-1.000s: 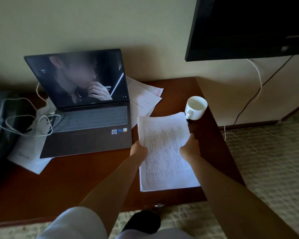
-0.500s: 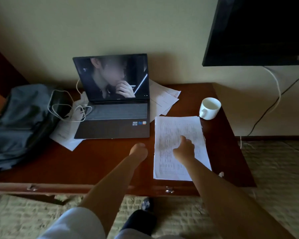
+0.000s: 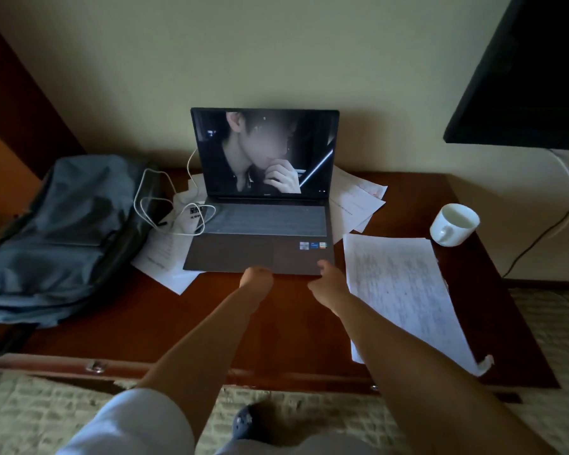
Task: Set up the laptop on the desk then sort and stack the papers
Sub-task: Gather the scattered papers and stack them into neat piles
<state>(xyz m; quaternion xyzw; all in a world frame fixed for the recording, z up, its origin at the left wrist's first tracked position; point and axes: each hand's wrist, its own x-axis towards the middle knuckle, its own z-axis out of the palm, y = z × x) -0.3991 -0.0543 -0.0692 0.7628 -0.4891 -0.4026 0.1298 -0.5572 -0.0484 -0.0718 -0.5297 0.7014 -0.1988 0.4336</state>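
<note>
An open grey laptop point(image 3: 260, 238) stands on the wooden desk point(image 3: 151, 323) with its screen lit. Flat on the desk to its right lies a stack of handwritten papers point(image 3: 398, 290). More loose sheets point(image 3: 355, 201) stick out behind the laptop's right side, and others point(image 3: 165, 257) lie under its left corner. My left hand point(image 3: 257, 277) hovers at the middle of the laptop's front edge with its fingers loosely curled and holds nothing. My right hand point(image 3: 327, 280) is at the front right corner, thumb raised toward the edge, with nothing in it.
A grey backpack point(image 3: 63, 231) fills the desk's left end. A white cable point(image 3: 174, 205) coils beside the laptop's left side. A white mug point(image 3: 454, 224) stands at the far right, near the desk edge. A dark wall screen point(image 3: 523, 70) hangs at the upper right.
Both hands let go of the paper stack, which now lies flat on the desk. They moved left to the laptop's front edge, and the view shifted left.
</note>
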